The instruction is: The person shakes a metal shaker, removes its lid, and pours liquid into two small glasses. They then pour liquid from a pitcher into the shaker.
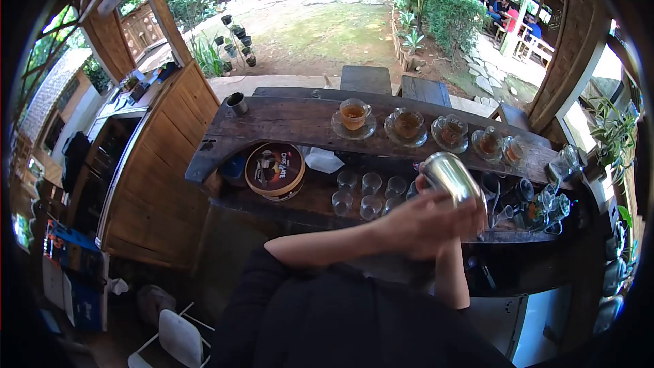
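A shiny metal shaker (pixel 451 177) is tilted in front of me, above the counter, its rounded end up and to the left. My left hand (pixel 429 225) is closed around the lower part, somewhat smeared by motion. Largely covered by it and the shaker, my right hand (pixel 420 182) shows fingers curled at the shaker's far left side. Beyond the shaker, several glass cups of amber drink, such as the nearest one (pixel 409 124), stand on glass saucers. Below and left of my hands are small empty glasses (pixel 371 182) in rows.
A round chocolate tin (pixel 274 170) and a white packet (pixel 323 160) sit on the lower shelf. A metal cup (pixel 236 103) stands at the wooden counter's (pixel 286 112) left end. Glass mugs (pixel 545 201) crowd the right. A white chair (pixel 180 337) is behind me, lower left.
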A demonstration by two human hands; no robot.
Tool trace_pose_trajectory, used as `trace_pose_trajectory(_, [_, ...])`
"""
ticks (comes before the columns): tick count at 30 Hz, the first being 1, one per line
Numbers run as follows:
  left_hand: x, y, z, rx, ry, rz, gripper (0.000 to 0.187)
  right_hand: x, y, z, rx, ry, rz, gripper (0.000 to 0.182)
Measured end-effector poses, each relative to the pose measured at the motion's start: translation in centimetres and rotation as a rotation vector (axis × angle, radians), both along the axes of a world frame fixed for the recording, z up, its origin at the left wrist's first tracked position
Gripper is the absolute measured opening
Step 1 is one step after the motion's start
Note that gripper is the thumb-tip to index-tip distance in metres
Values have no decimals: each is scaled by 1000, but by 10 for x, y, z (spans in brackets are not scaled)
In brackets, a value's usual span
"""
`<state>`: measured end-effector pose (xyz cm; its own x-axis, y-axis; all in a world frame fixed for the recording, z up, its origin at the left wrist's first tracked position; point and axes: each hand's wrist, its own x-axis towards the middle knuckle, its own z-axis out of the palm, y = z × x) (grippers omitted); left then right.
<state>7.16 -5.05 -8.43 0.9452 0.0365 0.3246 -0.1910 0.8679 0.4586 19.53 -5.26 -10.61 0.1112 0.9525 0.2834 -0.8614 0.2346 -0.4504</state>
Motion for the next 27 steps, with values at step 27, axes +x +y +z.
trace_pose_trajectory(27, [-69,17,94,-2612,634,-2150,38,-30,-31,99,-61,58,53,86])
